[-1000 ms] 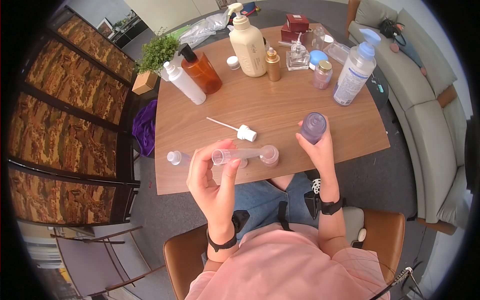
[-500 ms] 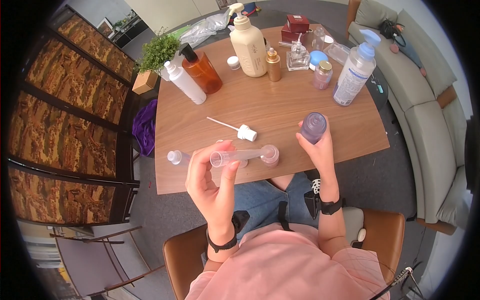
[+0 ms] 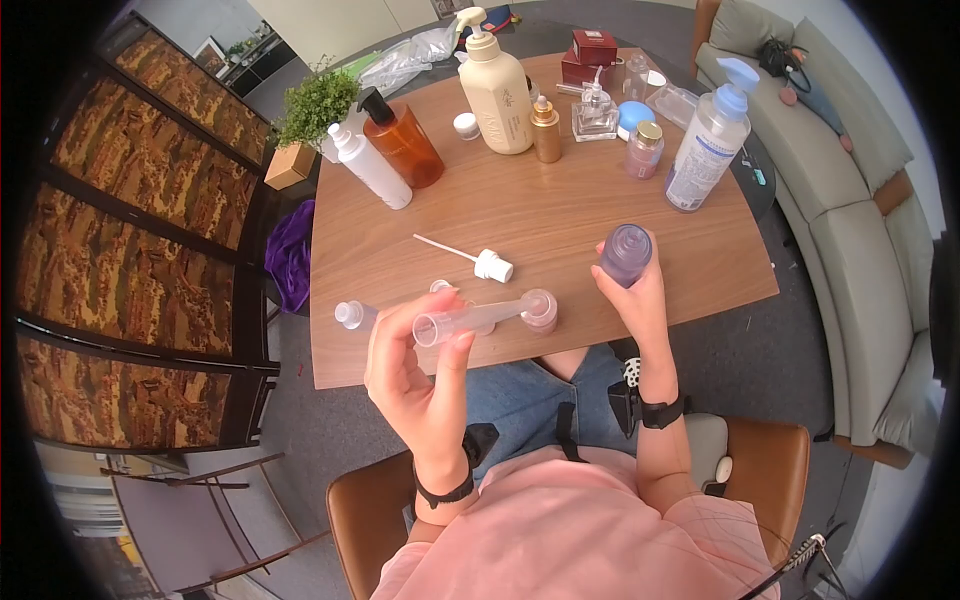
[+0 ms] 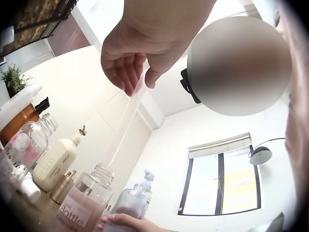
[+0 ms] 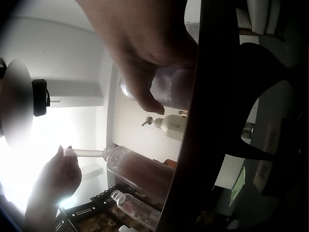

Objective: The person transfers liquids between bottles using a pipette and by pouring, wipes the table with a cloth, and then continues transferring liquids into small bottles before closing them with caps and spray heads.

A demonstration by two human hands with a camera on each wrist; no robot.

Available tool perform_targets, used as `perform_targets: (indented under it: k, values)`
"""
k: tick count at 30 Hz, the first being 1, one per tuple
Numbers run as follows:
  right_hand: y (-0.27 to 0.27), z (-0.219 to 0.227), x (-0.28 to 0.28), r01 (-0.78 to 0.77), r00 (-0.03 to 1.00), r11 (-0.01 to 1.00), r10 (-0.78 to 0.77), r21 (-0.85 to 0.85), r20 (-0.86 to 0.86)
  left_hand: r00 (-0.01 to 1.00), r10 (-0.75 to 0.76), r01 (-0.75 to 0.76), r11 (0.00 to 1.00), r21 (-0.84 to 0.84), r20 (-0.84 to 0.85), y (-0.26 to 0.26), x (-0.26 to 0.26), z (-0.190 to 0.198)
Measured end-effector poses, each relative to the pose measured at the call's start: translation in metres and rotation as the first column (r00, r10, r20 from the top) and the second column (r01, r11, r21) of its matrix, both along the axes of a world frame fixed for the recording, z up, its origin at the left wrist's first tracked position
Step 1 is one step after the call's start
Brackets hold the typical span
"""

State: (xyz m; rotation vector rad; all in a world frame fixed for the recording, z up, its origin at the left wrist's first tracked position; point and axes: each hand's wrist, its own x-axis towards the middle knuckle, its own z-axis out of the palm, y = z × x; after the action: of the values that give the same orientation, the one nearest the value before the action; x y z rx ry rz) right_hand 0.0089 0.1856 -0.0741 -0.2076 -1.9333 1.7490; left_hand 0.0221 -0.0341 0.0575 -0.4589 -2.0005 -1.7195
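My left hand (image 3: 420, 385) pinches the wide, open top of a clear tapering plastic tube (image 3: 470, 321) between thumb and fingers. The tube slants, and its narrow end reaches the mouth of a clear bottle (image 4: 79, 208) of pink liquid standing near the table's front edge. My right hand (image 3: 645, 305) grips a translucent purple bottle (image 3: 627, 262) with no cap on its neck. On the table between the hands lies a white pump head (image 3: 491, 266) with a long thin stem. Another clear bottle (image 3: 352, 316) stands left of my left hand.
Along the back of the wooden table (image 3: 560, 215) stand a cream pump bottle (image 3: 497, 105), an amber bottle (image 3: 405, 145), a white bottle (image 3: 375, 170) and a small gold bottle (image 3: 545, 133). A blue-topped pump bottle (image 3: 705, 150) stands at the right.
My left hand and the tube's wide end have shifted slightly left and toward me. The tube's narrow end stays at the bottle's mouth. The right hand and its bottle have not visibly moved.
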Motion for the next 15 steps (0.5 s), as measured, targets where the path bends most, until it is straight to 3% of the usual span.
perform_targets:
  k: [15]
  values:
    - [-0.0002, 0.0001, 0.0001, 0.009, 1.000, 1.000, -0.009, 0.007, -0.007, 0.999, -0.015, 0.017, 0.999, 0.038, -0.039, -0.0003, 0.0048, 0.0043]
